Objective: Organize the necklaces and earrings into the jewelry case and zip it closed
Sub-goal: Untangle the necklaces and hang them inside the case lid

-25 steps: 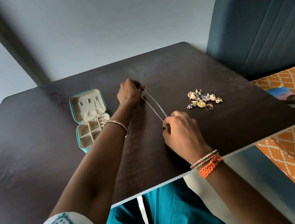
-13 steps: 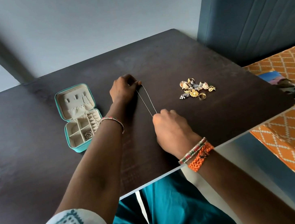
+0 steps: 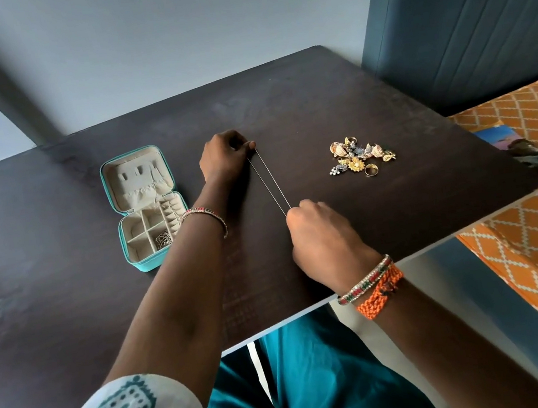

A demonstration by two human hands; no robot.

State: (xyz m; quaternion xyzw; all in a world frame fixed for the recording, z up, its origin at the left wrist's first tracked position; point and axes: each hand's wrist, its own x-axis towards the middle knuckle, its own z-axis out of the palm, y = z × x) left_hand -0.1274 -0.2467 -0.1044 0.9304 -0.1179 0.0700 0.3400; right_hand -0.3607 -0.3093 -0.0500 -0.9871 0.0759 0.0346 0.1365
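Stretching a thin silver chain necklace (image 3: pixel 269 183) between both hands, the person holds it doubled and taut just above the dark brown wooden worktop (image 3: pixel 315 100); the left hand (image 3: pixel 224 154) pinches the far end with curled fingers, the right hand (image 3: pixel 319 228) pinches the near end. Compared with a second ago, the hands sit much as they did while the view has drifted, so the chain seems only straightened, not yet on its way to the case. That open teal zip-around jewelry case (image 3: pixel 147 207) lies just left of the left forearm, one compartment already holding a small silvery chain (image 3: pixel 163 238). A heap of gold and silver earrings and a ring (image 3: pixel 359 156) waits well to the right, unsorted. The left forearm lies between chain and case, likely forcing a lift over it.
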